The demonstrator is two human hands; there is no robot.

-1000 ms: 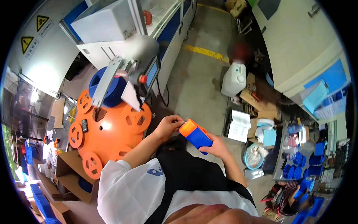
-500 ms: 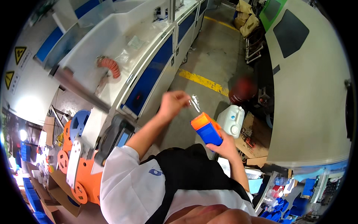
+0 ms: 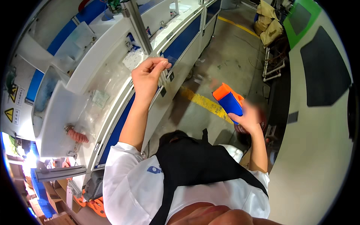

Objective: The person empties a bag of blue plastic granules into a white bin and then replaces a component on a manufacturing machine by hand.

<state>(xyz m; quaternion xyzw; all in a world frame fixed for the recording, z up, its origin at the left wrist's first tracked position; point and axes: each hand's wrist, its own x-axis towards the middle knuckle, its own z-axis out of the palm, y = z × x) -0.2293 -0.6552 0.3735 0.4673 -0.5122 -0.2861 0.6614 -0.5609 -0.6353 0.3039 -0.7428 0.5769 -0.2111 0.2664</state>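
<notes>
My left hand (image 3: 147,78) is raised over the edge of the white machine bench, fingers pinched together. A small piece of clear plastic film (image 3: 171,60) shows at its fingertips, thin and hard to make out. In my right hand (image 3: 250,115) is a boxy orange-and-blue thing (image 3: 229,103), held over the floor on the right. Its orange end points up and to the left, away from my palm, and my thumb lies along the blue side. Both hands are well apart.
The white bench (image 3: 112,80) with blue panels runs along my left, carrying a ribbed red hose (image 3: 77,134) and a metal post (image 3: 137,28). A large beige machine (image 3: 311,142) stands on my right. Yellow tape (image 3: 204,102) crosses the floor; brown sacks (image 3: 268,22) lie far off.
My left hand has moved up and left to the bench with the clear film, away from the orange-and-blue thing. My right hand has shifted right and upward with that thing. The view has turned.
</notes>
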